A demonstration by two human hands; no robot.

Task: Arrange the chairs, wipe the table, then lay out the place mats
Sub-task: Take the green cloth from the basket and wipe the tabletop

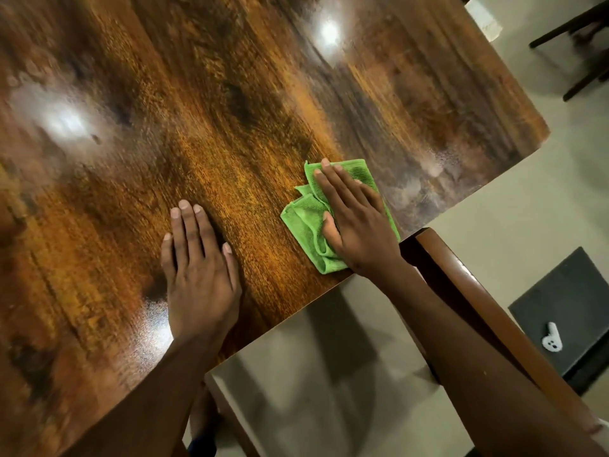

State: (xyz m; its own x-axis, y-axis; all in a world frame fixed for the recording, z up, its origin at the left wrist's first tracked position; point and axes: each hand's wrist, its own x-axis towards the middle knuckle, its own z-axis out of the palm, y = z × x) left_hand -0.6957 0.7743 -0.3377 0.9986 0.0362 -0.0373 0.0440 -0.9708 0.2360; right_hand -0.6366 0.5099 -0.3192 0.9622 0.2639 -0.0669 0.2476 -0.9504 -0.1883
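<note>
The glossy brown wood-grain bench (230,110) lies bare to the far and left. Near its right edge, a crumpled green microfibre cloth (306,219) and both flat hands occupy the surface. A brown wooden chair back (461,275) crowds the near-right corner.

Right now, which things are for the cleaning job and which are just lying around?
For the job:
cloth, flat under the right hand
table
left hand, pressed flat on the table
chair beside the table

Just lying about:
small white gadget
dark box it sits on
</note>
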